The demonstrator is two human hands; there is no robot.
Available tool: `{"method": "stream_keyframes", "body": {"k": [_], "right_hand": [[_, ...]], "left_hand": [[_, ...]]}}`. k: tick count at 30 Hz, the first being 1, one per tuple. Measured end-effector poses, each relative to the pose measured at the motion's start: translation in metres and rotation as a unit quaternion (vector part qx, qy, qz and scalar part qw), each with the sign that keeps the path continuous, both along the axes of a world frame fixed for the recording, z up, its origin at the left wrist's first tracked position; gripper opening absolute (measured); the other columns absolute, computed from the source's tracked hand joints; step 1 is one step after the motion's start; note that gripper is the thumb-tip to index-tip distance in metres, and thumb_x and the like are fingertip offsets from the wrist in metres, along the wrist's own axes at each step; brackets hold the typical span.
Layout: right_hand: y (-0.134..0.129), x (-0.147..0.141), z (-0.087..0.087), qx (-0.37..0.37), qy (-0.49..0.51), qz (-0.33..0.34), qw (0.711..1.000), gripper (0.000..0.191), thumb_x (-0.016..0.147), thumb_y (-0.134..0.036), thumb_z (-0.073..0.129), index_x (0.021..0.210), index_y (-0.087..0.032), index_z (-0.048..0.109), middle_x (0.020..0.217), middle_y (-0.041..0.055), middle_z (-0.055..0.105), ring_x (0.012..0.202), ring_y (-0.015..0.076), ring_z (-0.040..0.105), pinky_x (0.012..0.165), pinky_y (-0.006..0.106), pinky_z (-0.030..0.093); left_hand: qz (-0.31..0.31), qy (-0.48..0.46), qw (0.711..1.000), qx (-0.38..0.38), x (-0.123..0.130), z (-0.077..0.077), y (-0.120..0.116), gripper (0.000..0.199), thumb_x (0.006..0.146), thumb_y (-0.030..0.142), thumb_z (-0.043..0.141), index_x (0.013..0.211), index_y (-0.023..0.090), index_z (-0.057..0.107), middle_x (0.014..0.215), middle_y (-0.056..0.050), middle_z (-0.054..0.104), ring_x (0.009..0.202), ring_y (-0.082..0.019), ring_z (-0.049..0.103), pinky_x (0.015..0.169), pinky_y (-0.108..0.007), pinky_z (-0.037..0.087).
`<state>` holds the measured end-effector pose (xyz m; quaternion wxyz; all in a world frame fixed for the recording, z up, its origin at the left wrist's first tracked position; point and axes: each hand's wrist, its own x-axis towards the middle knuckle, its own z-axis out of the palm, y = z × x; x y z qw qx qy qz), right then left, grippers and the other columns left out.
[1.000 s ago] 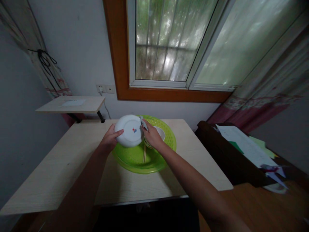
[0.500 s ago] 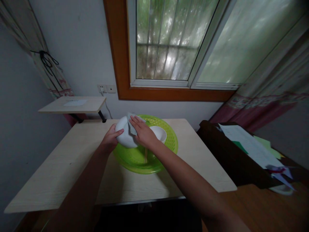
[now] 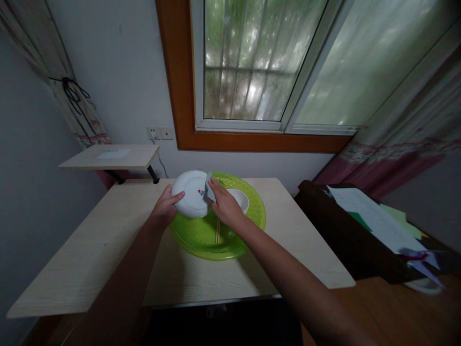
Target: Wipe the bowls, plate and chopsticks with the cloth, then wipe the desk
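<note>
Plate: (image 3: 190, 197) held up over the basket (image 3: 200, 249), tilted, its underside with a small printed mark facing the person.
Left hand: (image 3: 167, 205) grip closed on the plate's left edge, thumb across the underside.
Right hand: (image 3: 226, 205) grip closed on the cloth (image 3: 210, 188), fingers bunched round it at the plate's right side.
Cloth: folded, pressed to the plate by the look of it; much of it is hidden by the fingers.
Bowl: (image 3: 241, 199) in the basket, partly behind the right hand.
Chopsticks: (image 3: 218, 234) in the basket, their near ends in view.
Basket: on the tabletop (image 3: 298, 245), below both hands.
Progress: wiping the plate seems under way, its underside being worked; how much is done cannot be told.
Left over: the plate is not yet set down; whether bowl and chopsticks are wiped does not show.
</note>
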<state>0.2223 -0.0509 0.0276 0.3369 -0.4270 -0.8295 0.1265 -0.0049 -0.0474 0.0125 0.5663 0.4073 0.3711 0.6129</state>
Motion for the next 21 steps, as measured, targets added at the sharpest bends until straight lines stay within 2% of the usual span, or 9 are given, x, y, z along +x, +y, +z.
{"method": "stream_keyframes", "body": {"k": [3,5,7,10,13,16,18,21], "right_hand": [[-0.004,-0.017,0.009,0.049,-0.039,0.07,0.996,0.078,0.077,0.001,0.051,0.154,-0.004,0.039,0.165,0.0206,0.027,0.156,0.0264,0.021,0.128,0.047,0.024],[-0.007,-0.025,0.013,0.073,-0.051,0.111,0.99,0.08,0.077,0.001,0.052,0.155,-0.007,0.038,0.166,0.0184,0.027,0.156,0.0256,0.02,0.128,0.048,0.023],[-0.008,-0.027,0.014,0.084,-0.045,0.121,0.988,0.082,0.077,0.001,0.052,0.156,-0.012,0.037,0.166,0.0157,0.027,0.156,0.0244,0.021,0.128,0.048,0.022],[-0.005,-0.02,0.009,0.067,-0.003,0.086,0.994,0.08,0.08,-0.001,0.051,0.158,-0.014,0.035,0.167,0.014,0.028,0.156,0.0225,0.023,0.128,0.047,0.024],[0.002,-0.005,-0.003,0.022,0.063,0.027,0.997,0.066,0.092,-0.012,0.049,0.157,-0.015,0.038,0.165,0.0138,0.032,0.153,0.0229,0.03,0.126,0.047,0.027],[0.007,0.009,-0.013,-0.041,0.116,-0.018,0.992,0.051,0.1,-0.029,0.046,0.15,-0.02,0.048,0.153,0.0112,0.052,0.143,0.0251,0.047,0.12,0.05,0.036],[0.008,0.014,-0.014,-0.084,0.137,-0.048,0.986,0.043,0.102,-0.034,0.044,0.139,-0.022,0.06,0.139,0.0104,0.065,0.132,0.0267,0.059,0.113,0.049,0.044],[0.009,0.014,-0.01,-0.124,0.153,-0.081,0.977,0.04,0.102,-0.039,0.043,0.126,-0.021,0.068,0.126,0.011,0.072,0.117,0.0276,0.068,0.105,0.046,0.05]], "left_hand": [[-0.016,-0.008,1.0,-0.005,0.0,0.0,0.0,0.057,0.068,0.03,0.087,0.112,0.017,0.052,0.11,-0.008,0.069,0.095,-0.023,0.068,0.085,-0.036,0.053],[-0.027,-0.014,1.0,-0.009,0.0,0.001,-0.001,0.057,0.067,0.028,0.088,0.111,0.018,0.053,0.11,-0.008,0.069,0.094,-0.022,0.068,0.084,-0.035,0.053],[-0.028,-0.017,0.999,-0.007,0.0,0.002,-0.002,0.056,0.067,0.028,0.088,0.109,0.018,0.053,0.11,-0.008,0.07,0.093,-0.022,0.068,0.083,-0.034,0.053],[-0.018,-0.009,1.0,0.002,0.001,0.002,-0.002,0.057,0.067,0.031,0.088,0.111,0.019,0.053,0.109,-0.007,0.07,0.092,-0.023,0.068,0.082,-0.035,0.053],[-0.007,0.0,1.0,0.002,0.001,0.001,-0.002,0.06,0.067,0.033,0.087,0.113,0.018,0.053,0.107,-0.007,0.069,0.092,-0.023,0.067,0.081,-0.035,0.052],[0.001,0.012,1.0,0.001,0.001,-0.001,-0.001,0.058,0.067,0.034,0.087,0.111,0.019,0.053,0.104,-0.006,0.068,0.092,-0.023,0.066,0.081,-0.034,0.051],[0.001,0.019,1.0,0.001,0.001,-0.001,-0.001,0.059,0.066,0.035,0.087,0.111,0.019,0.052,0.102,-0.005,0.068,0.093,-0.024,0.066,0.081,-0.034,0.05],[-0.003,0.021,1.0,0.001,0.0,0.0,-0.001,0.058,0.065,0.035,0.087,0.11,0.019,0.052,0.102,-0.005,0.068,0.094,-0.024,0.065,0.081,-0.033,0.05]]}}
